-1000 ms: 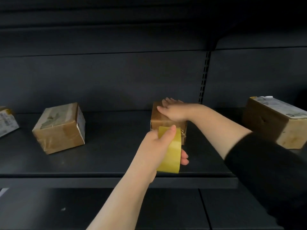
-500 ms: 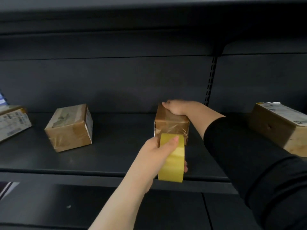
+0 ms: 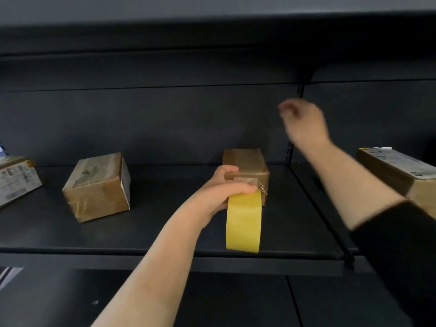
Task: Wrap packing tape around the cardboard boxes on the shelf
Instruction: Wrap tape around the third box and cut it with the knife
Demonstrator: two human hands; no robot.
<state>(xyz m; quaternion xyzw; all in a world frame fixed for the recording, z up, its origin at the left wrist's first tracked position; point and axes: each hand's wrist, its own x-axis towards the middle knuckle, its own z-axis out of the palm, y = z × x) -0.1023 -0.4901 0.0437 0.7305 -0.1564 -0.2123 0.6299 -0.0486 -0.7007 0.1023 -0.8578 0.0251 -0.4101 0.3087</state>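
A small brown cardboard box (image 3: 247, 162), glossy with tape, stands in the middle of the dark shelf (image 3: 165, 232). In front of it my left hand (image 3: 224, 192) grips a yellow roll of packing tape (image 3: 243, 223), fingers hooked over the roll's top and thumb against the box's near top edge. A short strip of clear tape runs from the roll to the box's front. My right hand (image 3: 303, 121) hangs blurred in the air above and to the right of the box, fingers loosely curled, touching nothing.
Another taped brown box (image 3: 98, 187) sits on the shelf to the left. A labelled box (image 3: 16, 180) lies at the far left edge, and a long labelled box (image 3: 398, 171) at the right. An upper shelf (image 3: 212, 31) overhangs. A slotted upright (image 3: 289, 149) divides the back panel.
My right hand has let go of the middle box's top and risen up and to the right. My left hand has moved the tape roll closer to the box's front.
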